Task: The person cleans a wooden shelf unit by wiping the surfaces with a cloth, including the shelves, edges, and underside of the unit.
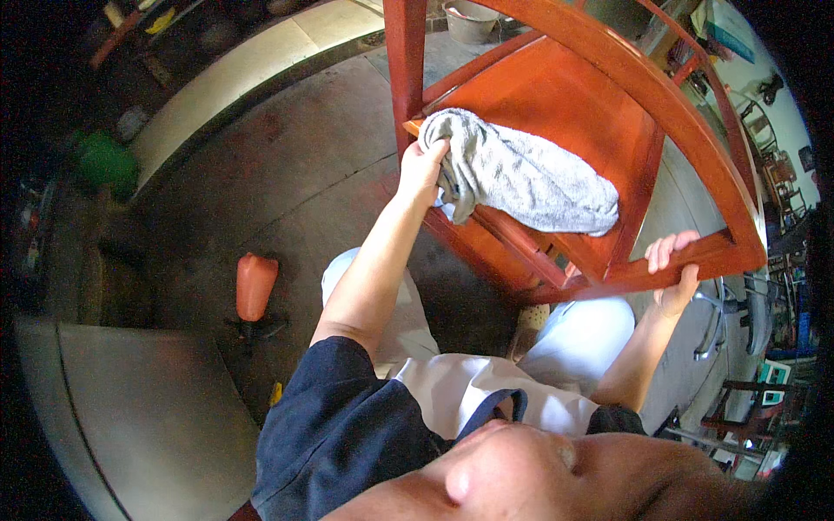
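A reddish-brown varnished wooden chair stands tilted before me, its curved top rail arching across the upper right. My left hand grips one end of a light grey terry towel. The rest of the towel drapes over the chair's flat orange-brown panel and its near edge. My right hand is closed around a lower wooden rail near the corner at right, fingers on top and thumb beneath. The chair's lower parts sit between my knees and are partly hidden.
A grey bucket stands on the floor behind the chair. To my left are an orange tapered object on a dark base and a grey flat panel. A green rounded thing is further left. Chairs crowd the right rim.
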`<control>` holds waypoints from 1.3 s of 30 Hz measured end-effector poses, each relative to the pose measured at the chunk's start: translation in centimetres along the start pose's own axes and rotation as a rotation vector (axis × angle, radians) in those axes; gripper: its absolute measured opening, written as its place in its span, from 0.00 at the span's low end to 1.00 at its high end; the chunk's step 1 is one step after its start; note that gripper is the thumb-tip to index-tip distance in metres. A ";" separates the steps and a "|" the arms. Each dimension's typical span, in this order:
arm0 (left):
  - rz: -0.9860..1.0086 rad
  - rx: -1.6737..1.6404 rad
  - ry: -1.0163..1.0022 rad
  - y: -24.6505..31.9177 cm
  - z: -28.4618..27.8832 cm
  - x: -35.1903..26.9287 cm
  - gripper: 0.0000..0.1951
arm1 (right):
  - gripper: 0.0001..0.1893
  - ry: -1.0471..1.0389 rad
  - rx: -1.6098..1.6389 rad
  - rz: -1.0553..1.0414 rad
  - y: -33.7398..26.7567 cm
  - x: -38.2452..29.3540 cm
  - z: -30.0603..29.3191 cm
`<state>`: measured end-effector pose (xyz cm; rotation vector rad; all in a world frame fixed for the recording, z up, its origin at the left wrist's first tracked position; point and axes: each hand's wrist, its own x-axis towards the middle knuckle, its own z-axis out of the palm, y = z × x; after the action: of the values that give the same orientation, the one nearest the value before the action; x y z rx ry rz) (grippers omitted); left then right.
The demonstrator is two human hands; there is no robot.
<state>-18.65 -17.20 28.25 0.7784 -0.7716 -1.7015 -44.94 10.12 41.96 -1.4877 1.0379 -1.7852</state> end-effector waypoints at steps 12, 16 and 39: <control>-0.267 -0.268 -0.439 4.7 5.1 -5.6 0.19 | 0.18 0.080 -0.579 0.039 3.9 3.2 16.1; 0.296 0.493 -0.516 4.4 5.8 -4.3 0.26 | 0.14 -0.002 -0.903 0.074 11.7 9.2 13.5; 0.223 -0.032 0.120 11.4 -3.3 -0.4 0.09 | 0.08 0.883 0.356 0.504 13.6 22.7 12.7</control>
<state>-9.62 -19.77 35.58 0.7369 -0.7184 -1.4518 -37.70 -18.26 43.11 -0.1417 1.2437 -2.0938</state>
